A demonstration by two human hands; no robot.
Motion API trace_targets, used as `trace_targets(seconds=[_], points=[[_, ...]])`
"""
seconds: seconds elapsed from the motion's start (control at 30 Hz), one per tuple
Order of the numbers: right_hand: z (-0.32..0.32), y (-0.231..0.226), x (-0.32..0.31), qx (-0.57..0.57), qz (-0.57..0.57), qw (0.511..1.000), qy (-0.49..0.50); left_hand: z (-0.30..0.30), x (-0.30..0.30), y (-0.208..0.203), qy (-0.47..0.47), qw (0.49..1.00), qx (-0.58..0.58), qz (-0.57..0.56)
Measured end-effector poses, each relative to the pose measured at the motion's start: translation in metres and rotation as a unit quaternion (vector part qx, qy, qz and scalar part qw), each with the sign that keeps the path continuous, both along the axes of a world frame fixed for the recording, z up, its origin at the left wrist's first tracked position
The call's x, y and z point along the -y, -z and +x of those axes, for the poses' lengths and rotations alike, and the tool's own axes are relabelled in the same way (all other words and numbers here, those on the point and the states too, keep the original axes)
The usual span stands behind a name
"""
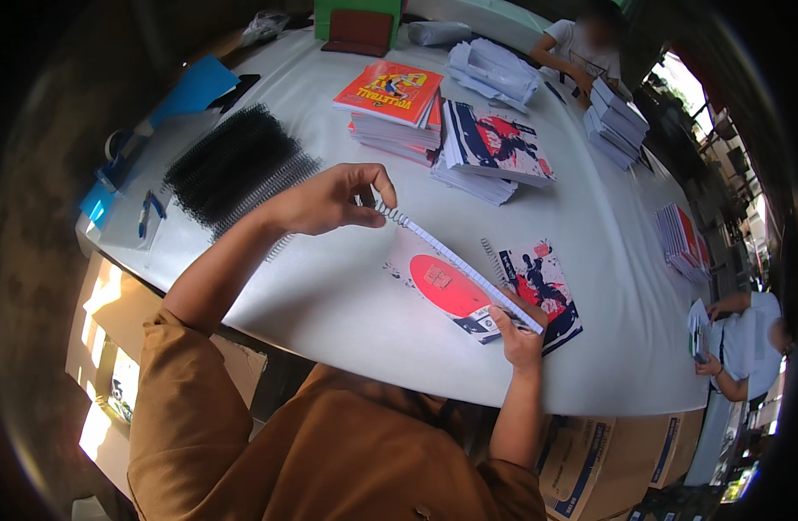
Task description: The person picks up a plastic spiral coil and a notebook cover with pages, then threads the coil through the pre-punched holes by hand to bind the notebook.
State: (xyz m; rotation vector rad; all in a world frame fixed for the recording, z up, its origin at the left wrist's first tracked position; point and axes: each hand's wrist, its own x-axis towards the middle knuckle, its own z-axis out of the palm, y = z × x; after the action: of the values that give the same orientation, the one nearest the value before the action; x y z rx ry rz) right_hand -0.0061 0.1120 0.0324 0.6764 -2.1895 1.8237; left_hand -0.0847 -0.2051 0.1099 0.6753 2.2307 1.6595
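Observation:
My right hand (521, 334) is closed on the near right corner of a notebook (477, 304), thumb on its white cover with a large red oval. The notebook is tilted, its white page edge turned up. At the far left end of that edge, a metal spiral coil (394, 212) sticks out. My left hand (329, 200) pinches the coil's free end between thumb and fingers. Beneath and right of the notebook lies another spiral-bound notebook (542, 282) with a dark blue, red and white cover, partly hidden.
Loose dark spiral coils (238, 165) are heaped at left, near pliers (147, 213) and a tape roll (115, 146). Beyond stand an orange booklet stack (390, 91) and a notebook stack (494, 143). A seated person (581, 52) works at the far side, another person (751, 343) at right.

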Motion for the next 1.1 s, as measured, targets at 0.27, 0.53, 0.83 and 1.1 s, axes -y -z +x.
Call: trace_targets(seconds=[0.27, 0.53, 0.83, 1.1], points=[[0.006, 0.009, 0.005, -0.011, 0.023, 0.999, 0.03, 0.015, -0.024, -0.035, 0.021, 0.858, -0.38, -0.344], [0.011, 0.011, 0.014, -0.158, 0.091, 0.982, 0.056, 0.023, -0.038, 0.006, -0.102, 0.755, -0.519, -0.387], [0.024, 0.014, 0.032, -0.227, 0.11, 0.966, 0.054, 0.02, -0.03, 0.082, -0.22, 0.66, -0.685, -0.213], [0.033, 0.01, 0.026, -0.198, 0.075, 0.977, 0.019, 0.013, -0.041, 0.046, -0.256, 0.628, -0.717, -0.164]])
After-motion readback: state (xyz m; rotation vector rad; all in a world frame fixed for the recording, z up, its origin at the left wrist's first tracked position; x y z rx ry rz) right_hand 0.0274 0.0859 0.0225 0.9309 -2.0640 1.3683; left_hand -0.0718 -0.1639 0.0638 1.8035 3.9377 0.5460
